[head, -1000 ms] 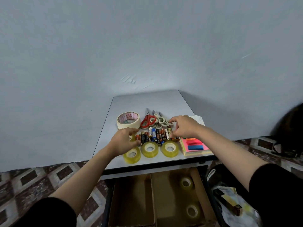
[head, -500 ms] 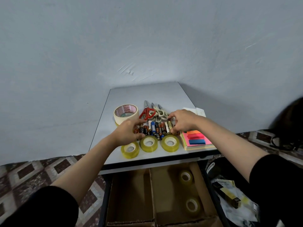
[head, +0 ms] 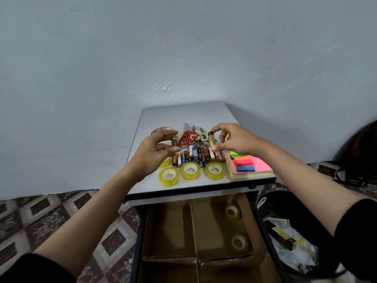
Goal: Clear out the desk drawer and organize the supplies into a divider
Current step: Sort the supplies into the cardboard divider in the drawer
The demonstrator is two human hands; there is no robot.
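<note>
Nothing readable, white lettering on the black battery (head: 174,143) blurred, print on the yellow battery (head: 211,139) too small

Pale blue wall (head: 183,48), brown diamond-tiled floor (head: 51,217), grey desk (head: 183,113).

Dim, even light; soft shadows; wide-angle bending at edges.
</note>
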